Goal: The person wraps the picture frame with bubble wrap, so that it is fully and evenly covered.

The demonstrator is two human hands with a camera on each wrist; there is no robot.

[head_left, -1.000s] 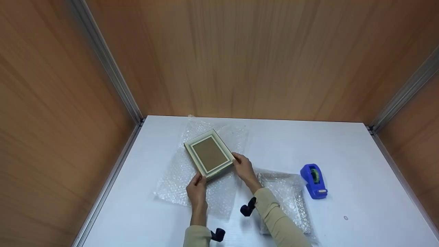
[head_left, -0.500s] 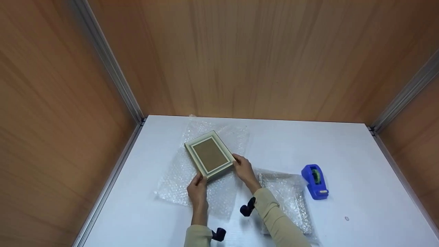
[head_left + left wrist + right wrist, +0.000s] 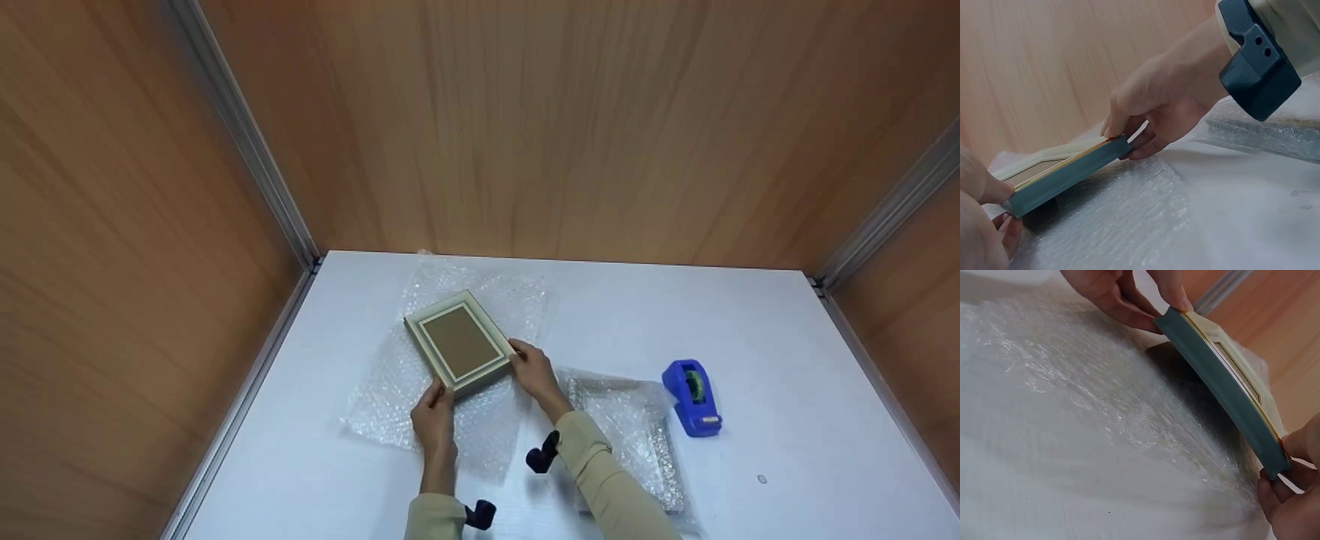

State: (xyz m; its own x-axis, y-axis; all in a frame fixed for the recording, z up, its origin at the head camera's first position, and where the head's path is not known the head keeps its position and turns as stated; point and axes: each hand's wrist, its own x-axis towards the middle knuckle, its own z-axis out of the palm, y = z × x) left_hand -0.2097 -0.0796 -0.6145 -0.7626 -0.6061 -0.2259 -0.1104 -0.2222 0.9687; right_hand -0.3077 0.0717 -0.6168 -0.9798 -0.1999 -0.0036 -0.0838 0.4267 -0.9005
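A picture frame point(image 3: 459, 341) with a cream border and brown centre is held at a slant over a sheet of bubble wrap point(image 3: 397, 397). My left hand point(image 3: 433, 420) pinches its near corner, thumb on top and fingers beneath. At the right corner, my right hand point(image 3: 536, 377) pinches it the same way. From the left wrist, the frame's blue-green side edge point(image 3: 1072, 175) faces the camera, its near edge raised over the wrap. The right wrist view shows a dark shadowed gap under the picture frame point(image 3: 1219, 388).
Right of the hands lies a flat bubble-wrapped package point(image 3: 626, 427), partly behind the right sleeve. A blue tape dispenser point(image 3: 691, 397) stands beyond it on the white table point(image 3: 750, 322). A small clear scrap point(image 3: 762, 479) lies nearby. Wooden panels point(image 3: 525, 135) enclose the back and sides.
Both hands keep their hold on the picture frame, which sits very slightly lower in view. The whole scene shifts a little rightward with the head camera.
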